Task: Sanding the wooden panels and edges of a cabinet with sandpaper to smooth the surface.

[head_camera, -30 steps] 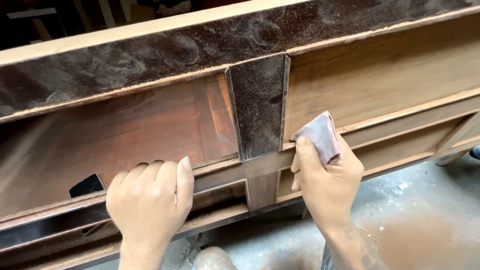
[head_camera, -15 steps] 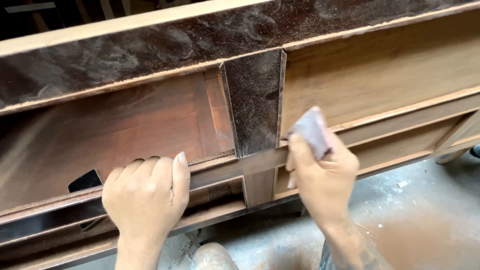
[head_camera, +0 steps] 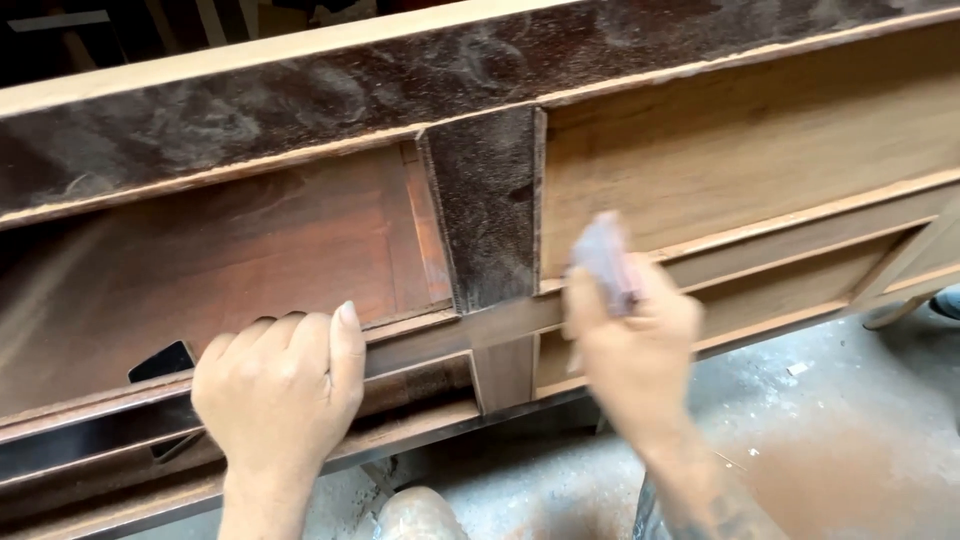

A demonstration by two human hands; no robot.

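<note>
A long wooden furniture frame (head_camera: 760, 150) with a dusty dark top rail lies on its side in front of me. My left hand (head_camera: 275, 395) rests with curled fingers over the lower front rail (head_camera: 420, 345), left of the dark centre divider (head_camera: 485, 205). My right hand (head_camera: 635, 345), blurred by motion, grips a folded piece of greyish sandpaper (head_camera: 605, 260) and presses it against the rail just right of the divider.
A small black object (head_camera: 160, 362) lies inside the left compartment near my left hand. Below the frame is a dusty concrete floor (head_camera: 830, 440) with reddish sawdust. A wooden leg (head_camera: 905, 270) slants at the far right.
My right hand with the sandpaper has slid left along the rail toward the divider and is now blurred. My left hand has stayed on the rail.
</note>
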